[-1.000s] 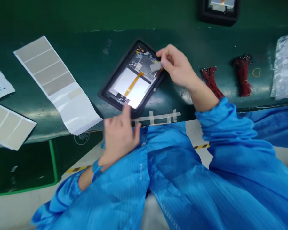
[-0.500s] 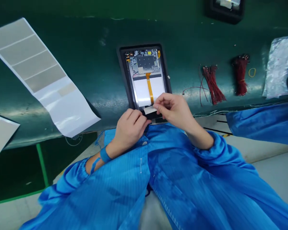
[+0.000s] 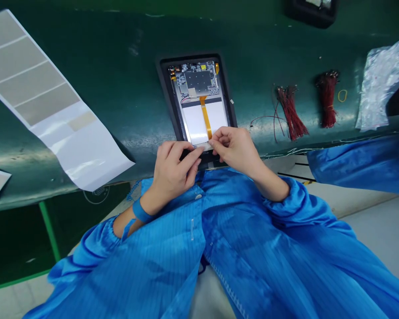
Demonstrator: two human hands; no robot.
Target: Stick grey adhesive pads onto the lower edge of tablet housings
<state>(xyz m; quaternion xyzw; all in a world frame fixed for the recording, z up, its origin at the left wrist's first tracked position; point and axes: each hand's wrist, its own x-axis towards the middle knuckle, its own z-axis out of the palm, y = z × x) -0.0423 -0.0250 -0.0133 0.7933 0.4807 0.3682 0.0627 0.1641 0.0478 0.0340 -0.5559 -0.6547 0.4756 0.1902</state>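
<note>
An opened tablet in a black frame lies upright on the green bench, showing a circuit board, a white panel and an orange flex cable. My left hand and my right hand meet at its near edge. Both pinch a small pale grey strip between fingertips, held flat against the tablet's lower end. Blue sleeves cover both arms, and a blue wrist strap sits on my left wrist.
A long white backing sheet with grey rectangular pads lies at the left. Two bundles of red wires and a yellow rubber band lie at the right, beside a clear plastic bag. Another black-framed device sits at the far edge.
The tablet was turned from a slant to upright. My right hand carried the grey strip from the tablet's top to its near edge, and my left hand came up to pinch it too.
</note>
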